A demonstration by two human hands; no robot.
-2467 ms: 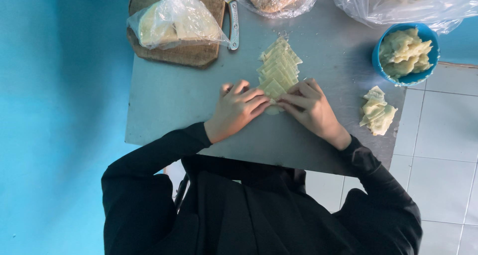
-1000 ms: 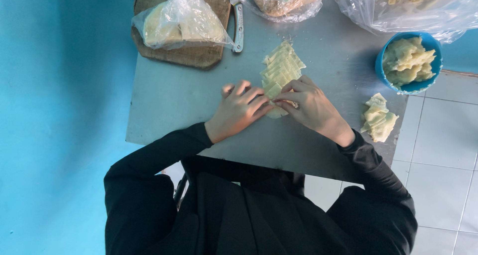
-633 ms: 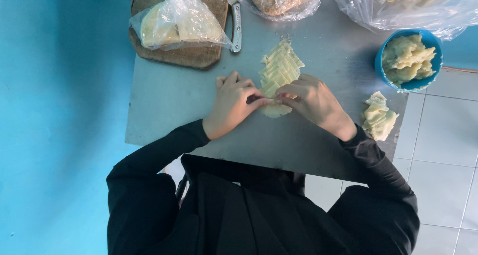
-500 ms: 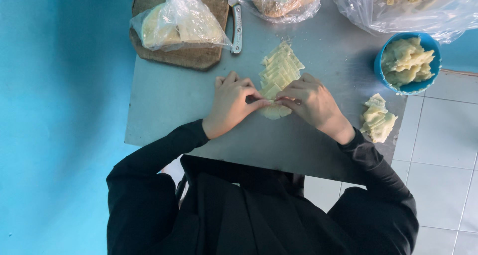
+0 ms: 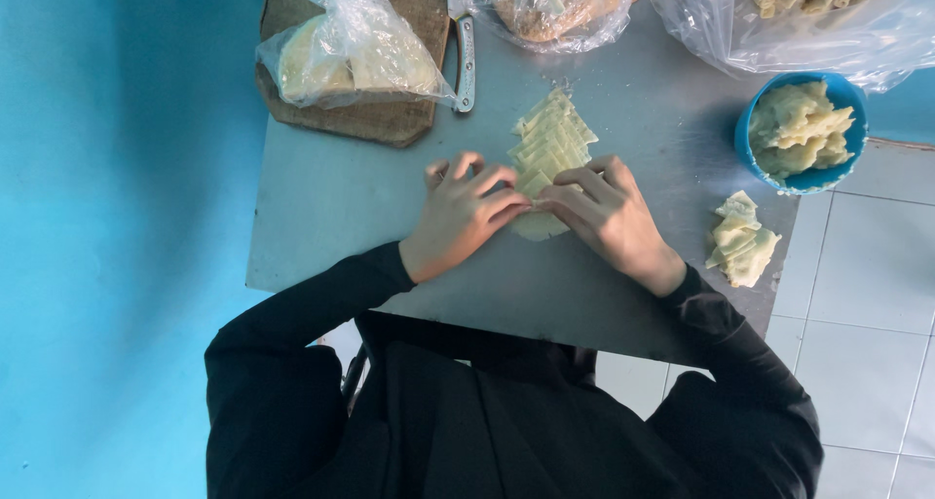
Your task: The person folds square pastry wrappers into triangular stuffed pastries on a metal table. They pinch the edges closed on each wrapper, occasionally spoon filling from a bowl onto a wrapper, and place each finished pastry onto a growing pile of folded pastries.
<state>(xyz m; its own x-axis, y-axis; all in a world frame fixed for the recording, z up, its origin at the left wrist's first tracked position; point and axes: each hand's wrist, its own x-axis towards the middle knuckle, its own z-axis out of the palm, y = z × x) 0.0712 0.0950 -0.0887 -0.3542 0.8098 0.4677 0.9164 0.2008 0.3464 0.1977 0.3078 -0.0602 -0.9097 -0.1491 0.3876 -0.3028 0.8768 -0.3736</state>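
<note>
A pale yellow sheet of pleated dough (image 5: pixel 551 141) lies in the middle of the grey table (image 5: pixel 341 217), folded into overlapping zigzag layers. My left hand (image 5: pixel 466 212) and my right hand (image 5: pixel 606 217) meet at its near end, fingertips pinching the dough together from both sides. The near end of the dough is partly hidden under my fingers. Both arms are in black sleeves.
A blue bowl (image 5: pixel 849 102) of folded dough pieces stands at the right, with a small pile of pieces (image 5: pixel 742 238) beside it. At the back are a bagged dough lump on a brown mat (image 5: pixel 353 53), a knife (image 5: pixel 466 59) and two more clear bags (image 5: pixel 808 12).
My hands have crept slightly further up the dough, pinching a new fold; the pleated strip above them looks a little shorter.
</note>
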